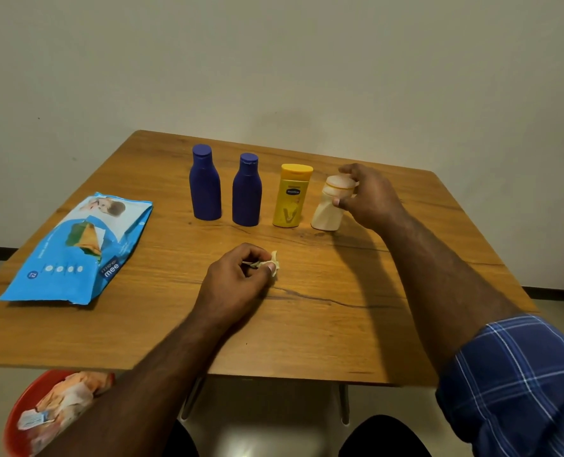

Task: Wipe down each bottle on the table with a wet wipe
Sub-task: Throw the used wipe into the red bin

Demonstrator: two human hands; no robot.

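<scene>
- Along the far half of the wooden tabletop, four bottles are standing in a row, all upright except the last, which is leaning.
- Starting from the left, the first dark blue bottle and the second dark blue bottle are sitting near each other, caps on, not touching.
- Just right of them, the yellow bottle is standing with its label facing the camera.
- At the right end, the cream bottle is tilting slightly, its base on the wood and just beside the yellow one.
- The right hand is gripping the cream bottle around its cap and neck, fingers curling over the top and the thumb pressing on the near side.
- The left hand is resting on the tabletop nearer the person, well in front of the row, pinching a small crumpled wet wipe between thumb and fingertips.
- The wipe is poking out past the fingers, apart from every bottle.
- On the left part of the tabletop, a blue pack of wipes is lying flat, its top flap looking open.
- Below the near-left edge, a red bin is sitting on the floor, holding crumpled paper and wrappers.
- A blue checked sleeve is covering the right upper arm; both forearms are bare.
</scene>
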